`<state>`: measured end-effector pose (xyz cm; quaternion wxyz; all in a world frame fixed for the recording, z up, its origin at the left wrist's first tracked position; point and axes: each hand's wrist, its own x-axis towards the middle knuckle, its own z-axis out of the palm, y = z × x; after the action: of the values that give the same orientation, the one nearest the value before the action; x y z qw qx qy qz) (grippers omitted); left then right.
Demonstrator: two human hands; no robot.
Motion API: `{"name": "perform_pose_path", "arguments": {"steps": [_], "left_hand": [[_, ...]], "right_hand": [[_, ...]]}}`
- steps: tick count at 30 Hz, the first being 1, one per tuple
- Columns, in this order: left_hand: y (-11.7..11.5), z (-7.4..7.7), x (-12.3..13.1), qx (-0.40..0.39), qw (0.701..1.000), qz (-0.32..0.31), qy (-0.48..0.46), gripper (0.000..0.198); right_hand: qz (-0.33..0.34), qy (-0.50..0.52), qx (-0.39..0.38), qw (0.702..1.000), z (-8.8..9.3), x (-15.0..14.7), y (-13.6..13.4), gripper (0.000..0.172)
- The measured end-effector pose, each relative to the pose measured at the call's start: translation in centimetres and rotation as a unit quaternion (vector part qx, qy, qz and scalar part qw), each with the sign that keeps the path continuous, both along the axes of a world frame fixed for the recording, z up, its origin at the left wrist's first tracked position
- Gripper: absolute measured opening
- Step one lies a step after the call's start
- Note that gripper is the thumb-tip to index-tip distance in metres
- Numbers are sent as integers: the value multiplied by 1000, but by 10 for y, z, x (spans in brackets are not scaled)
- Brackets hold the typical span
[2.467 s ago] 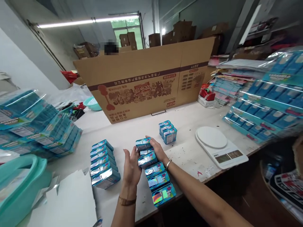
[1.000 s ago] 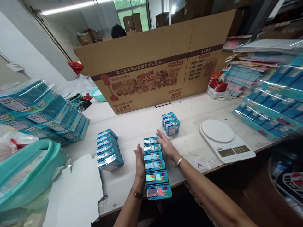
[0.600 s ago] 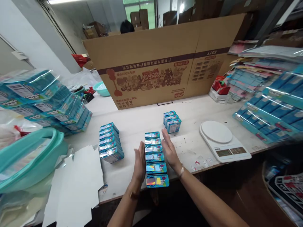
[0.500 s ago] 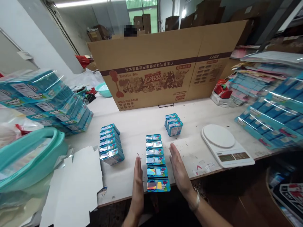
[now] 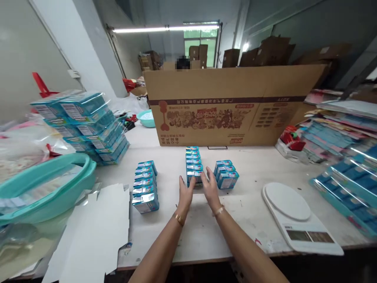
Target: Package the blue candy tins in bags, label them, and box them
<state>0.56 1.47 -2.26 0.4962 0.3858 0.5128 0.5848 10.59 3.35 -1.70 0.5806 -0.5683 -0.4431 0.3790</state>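
A row of several small blue boxes (image 5: 193,162) stands in the middle of the table, running away from me. At its near end, my left hand (image 5: 186,193) is beside the left corner, fingers stretched out and thumb at the front face of the nearest box. On the other side, my right hand (image 5: 211,191) has its fingers extended and spread, its thumb close to that same box. Whether the thumbs press on it, I cannot tell. To the left is a second row of blue boxes (image 5: 145,202); to the right is a shorter group of three boxes (image 5: 228,180).
A white scale (image 5: 312,234) sits at right, near wrapped blue packs (image 5: 347,188). Behind stands a large cardboard sheet (image 5: 206,88). At left are stacked wrapped packs (image 5: 100,127), teal basins (image 5: 85,173) and flat white card (image 5: 97,228). A person's head shows beyond the cardboard.
The middle row of boxes has moved away from me, toward the cardboard, into line with the side groups. Both hands have moved forward and now are at its near end. The camera view has shifted.
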Motion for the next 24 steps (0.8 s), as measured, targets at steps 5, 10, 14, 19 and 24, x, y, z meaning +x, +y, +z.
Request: {"name": "perform_pose_path", "arguments": {"steps": [5,10,14,19,24], "left_hand": [[-109,-19,-61,49,995,-12,91,67],[-170,-4,-184,-28,944,252,212,60],[-167,14,-288,-141,831,358,400,72],[-164,8,-328,-292,734,242,564,81],[-172,-4,-321,-251,699,224,631,67]], "right_hand": [[94,-64,-15,993,-42,32,-92,43],[193,-52,-124,972,-67,36,-144,43],[276,-44,-123,952,-50,-20,-144,44],[358,-78,-67,928,-20,-98,-128,42],[284,-65,-28,956,-10,-133,-116,48]]}}
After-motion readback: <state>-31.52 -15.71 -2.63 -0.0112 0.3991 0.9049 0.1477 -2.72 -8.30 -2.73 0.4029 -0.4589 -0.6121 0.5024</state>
